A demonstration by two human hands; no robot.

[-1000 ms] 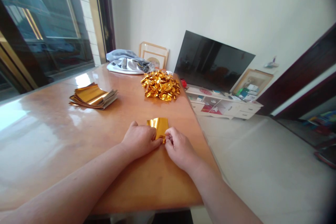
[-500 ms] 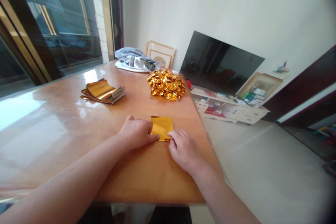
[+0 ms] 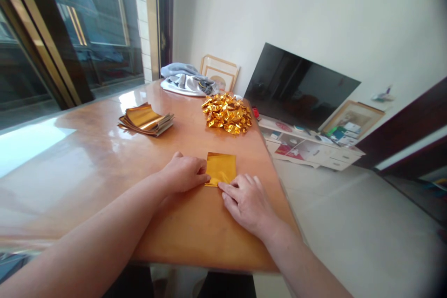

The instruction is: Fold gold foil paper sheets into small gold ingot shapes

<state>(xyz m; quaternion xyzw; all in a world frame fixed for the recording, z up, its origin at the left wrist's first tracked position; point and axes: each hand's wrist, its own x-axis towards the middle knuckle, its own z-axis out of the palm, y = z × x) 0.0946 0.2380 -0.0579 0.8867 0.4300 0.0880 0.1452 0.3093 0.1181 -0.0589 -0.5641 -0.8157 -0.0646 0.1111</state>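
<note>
At the far left, a dark-framed window runs along the 9 o'clock side of the glossy wooden table. On the table, at 10 o'clock from the hands, lies 1 stack of flat gold foil sheets, its top sheet slightly curled.

The left hand rests knuckles up on the tabletop with its fingers curled, the fingertips on the 9 o'clock edge of a folded gold foil sheet. Whether it pinches that edge or only presses it I cannot tell.

The folded sheet lies flat on the table between the 2 hands, near the table's right edge and well apart from the stack.

At 12 o'clock from it sits a heap of crumpled gold foil pieces. Beyond that, at the table's far end, is a bundle of grey cloth, with a light wooden picture frame leaning against the wall just behind.

The right hand lies at 5 o'clock from the sheet, palm down and fingers stretched out, released rather than gripping, its fingertips touching the sheet's near edge.

Off the table at 2 o'clock, a dark television stands on a low white cabinet, and a 2nd frame leans against the wall at its right end.
</note>
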